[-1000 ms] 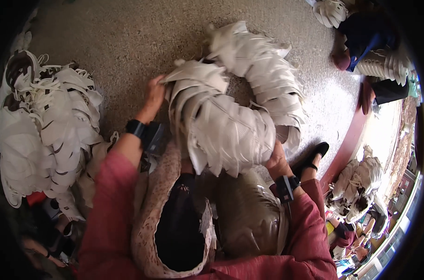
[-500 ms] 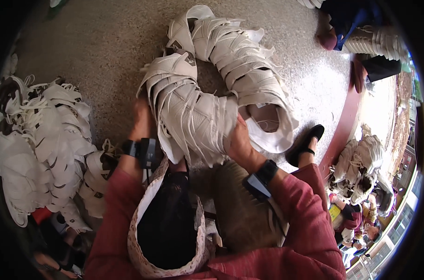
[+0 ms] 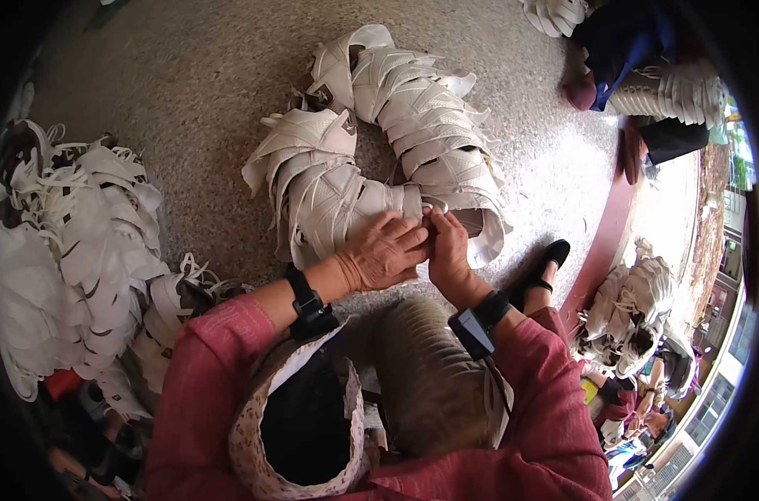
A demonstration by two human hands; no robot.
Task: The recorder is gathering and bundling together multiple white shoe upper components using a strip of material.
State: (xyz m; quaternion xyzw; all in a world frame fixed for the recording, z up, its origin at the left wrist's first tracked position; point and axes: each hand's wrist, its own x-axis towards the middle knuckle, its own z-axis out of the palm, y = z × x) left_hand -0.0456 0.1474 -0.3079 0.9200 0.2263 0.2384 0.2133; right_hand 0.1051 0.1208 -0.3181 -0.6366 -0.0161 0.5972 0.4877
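Nested white shoe uppers (image 3: 333,196) form a curved row on the floor in front of me. A second arm of the row (image 3: 446,134) runs down its right side and ends in an open upper above my right hand. My left hand (image 3: 388,250) lies over the near end of the left arm, its fingers bent round the last upper. Close against it, my right hand (image 3: 452,255) is closed, thumb and fingertips pinching that upper's edge. The fingertips of both hands meet there, and what exactly lies between them is partly hidden.
A big heap of white uppers with laces (image 3: 95,267) lies at my left. Another pile of uppers (image 3: 634,305) sits at the right. My foot in a black shoe (image 3: 546,271) is right of the row. Other people (image 3: 638,409) are at the right edge, near a red floor stripe (image 3: 609,242).
My left hand has come from the far left side of the row over to its near end, beside my right hand. My right hand has shifted slightly right and now pinches. The row has settled lower.
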